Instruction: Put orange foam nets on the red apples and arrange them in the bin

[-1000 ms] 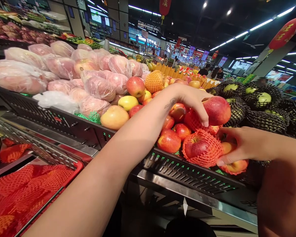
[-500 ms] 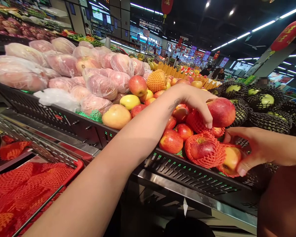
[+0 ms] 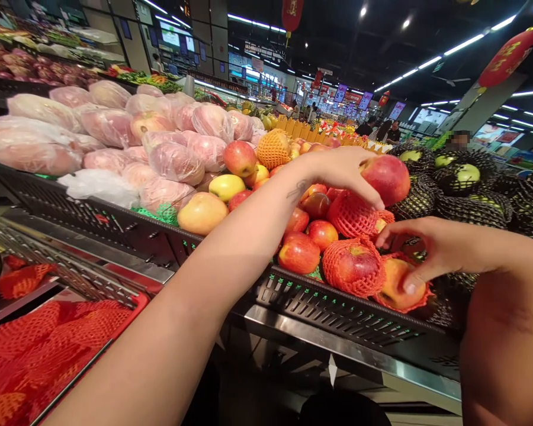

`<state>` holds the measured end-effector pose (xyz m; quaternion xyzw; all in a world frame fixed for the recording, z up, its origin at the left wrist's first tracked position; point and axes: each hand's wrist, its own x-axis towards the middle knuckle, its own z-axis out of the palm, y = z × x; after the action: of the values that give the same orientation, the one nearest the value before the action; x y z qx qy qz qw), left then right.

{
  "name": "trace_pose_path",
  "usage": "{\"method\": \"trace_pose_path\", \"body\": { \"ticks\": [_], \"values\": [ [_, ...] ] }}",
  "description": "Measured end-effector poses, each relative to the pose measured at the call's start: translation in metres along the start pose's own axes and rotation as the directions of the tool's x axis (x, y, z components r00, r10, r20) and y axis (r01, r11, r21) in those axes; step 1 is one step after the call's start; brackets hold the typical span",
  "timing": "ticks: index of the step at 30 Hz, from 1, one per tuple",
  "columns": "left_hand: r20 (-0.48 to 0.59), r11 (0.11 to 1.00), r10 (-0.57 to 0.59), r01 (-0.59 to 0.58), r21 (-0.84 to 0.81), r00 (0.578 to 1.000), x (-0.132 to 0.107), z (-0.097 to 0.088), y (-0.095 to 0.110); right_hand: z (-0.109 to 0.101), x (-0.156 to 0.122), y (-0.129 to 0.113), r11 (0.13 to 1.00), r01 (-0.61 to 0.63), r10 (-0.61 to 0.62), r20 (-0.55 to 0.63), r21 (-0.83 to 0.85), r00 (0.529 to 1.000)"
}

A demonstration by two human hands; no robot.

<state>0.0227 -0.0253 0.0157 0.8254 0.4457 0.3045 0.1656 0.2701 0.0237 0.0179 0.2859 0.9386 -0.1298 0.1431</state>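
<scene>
Left hand (image 3: 349,168), grip wrapped round a round, bare red apple (image 3: 389,179) over the black plastic crate (image 3: 430,349); next, a yellow-red apple in red foam netting (image 3: 395,283) lies inside, right hand (image 3: 430,245) loosely spread, thumb touching. Sorting, seemingly; lifting would need closing fingers.

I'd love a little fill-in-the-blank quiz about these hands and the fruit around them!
1. The left hand holds a ____ apple.
2. The ____ of the right hand lies over a yellow-red apple.
3. Green fruit at the right sits in ____ netting.
4. Pinkish fruit at the left is wrapped in see-through ____.

Missing words: red; thumb; black; plastic.
</scene>
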Motion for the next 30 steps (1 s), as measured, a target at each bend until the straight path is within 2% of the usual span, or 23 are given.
{"method": "trace_pose_path", "body": {
  "ticks": [1, 2, 3, 5, 6, 7, 8, 10, 11, 14, 16, 19, 22, 26, 28, 30],
  "values": [
    [-0.080, 1.000, -0.008, 0.009, 0.009, 0.997, 0.001, 0.001, 0.001, -0.002, 0.001, 0.001, 0.998, 0.031, -0.025, -0.089, 0.060, 0.996],
    [-0.161, 1.000, -0.009, 0.012, 0.022, 0.987, 0.002, 0.003, 0.002, -0.002, 0.003, 0.001, 0.989, 0.068, -0.036, -0.229, 0.135, 0.973],
    [-0.229, 0.999, 0.000, 0.010, 0.041, 0.974, 0.004, 0.005, 0.003, -0.002, 0.007, 0.001, 0.972, 0.124, -0.035, -0.403, 0.198, 0.914],
    [-0.287, 0.995, 0.037, -0.010, 0.096, 0.957, 0.007, 0.010, 0.005, 0.000, 0.016, -0.002, 0.933, 0.270, -0.028, -0.701, 0.237, 0.712],
    [-0.277, 0.991, 0.067, -0.033, 0.126, 0.958, 0.008, 0.013, 0.007, 0.002, 0.022, -0.003, 0.917, 0.329, -0.033, -0.779, 0.226, 0.626],
    [-0.249, 0.985, 0.106, -0.068, 0.156, 0.963, 0.009, 0.015, 0.008, 0.004, 0.026, -0.006, 0.909, 0.363, -0.045, -0.818, 0.205, 0.573],
    [-0.218, 0.977, 0.146, -0.107, 0.183, 0.965, 0.010, 0.017, 0.008, 0.005, 0.030, -0.008, 0.909, 0.372, -0.055, -0.833, 0.186, 0.550],
    [-0.178, 0.967, 0.175, -0.135, 0.216, 0.968, 0.009, 0.019, 0.009, 0.008, 0.034, -0.012, 0.919, 0.343, -0.023, -0.844, 0.193, 0.536],
    [-0.173, 0.970, 0.139, -0.099, 0.220, 0.975, 0.008, 0.018, 0.009, 0.008, 0.035, -0.014, 0.921, 0.321, 0.016, -0.845, 0.221, 0.535],
    [-0.113, 0.963, -0.147, 0.168, 0.209, 0.983, 0.004, 0.012, 0.007, 0.007, 0.033, -0.018, 0.888, 0.307, 0.136, -0.835, 0.342, 0.534],
    [0.002, 0.918, -0.328, 0.318, 0.236, 0.945, 0.003, 0.008, 0.007, 0.006, 0.032, -0.018, 0.860, 0.320, 0.207, -0.844, 0.398, 0.495],
    [0.147, 0.868, -0.450, 0.392, 0.305, 0.881, 0.005, 0.011, 0.007, 0.005, 0.033, -0.016, 0.833, 0.339, 0.282, -0.863, 0.437, 0.419],
    [0.167, 0.855, -0.448, 0.366, 0.368, 0.878, 0.010, 0.020, 0.008, 0.005, 0.034, -0.017, 0.798, 0.358, 0.352, -0.858, 0.484, 0.375],
    [0.152, 0.883, -0.343, 0.263, 0.390, 0.927, 0.015, 0.027, 0.007, 0.003, 0.034, -0.019, 0.726, 0.381, 0.457, -0.816, 0.572, 0.354],
    [0.079, 0.914, -0.293, 0.255, 0.315, 0.953, 0.016, 0.026, 0.004, 0.001, 0.034, -0.018, 0.722, 0.385, 0.476, -0.817, 0.575, 0.325],
    [-0.064, 0.935, -0.261, 0.269, 0.231, 0.963, 0.017, 0.024, -0.001, 0.000, 0.034, -0.016, 0.716, 0.390, 0.492, -0.815, 0.579, 0.307]
  ]
}}
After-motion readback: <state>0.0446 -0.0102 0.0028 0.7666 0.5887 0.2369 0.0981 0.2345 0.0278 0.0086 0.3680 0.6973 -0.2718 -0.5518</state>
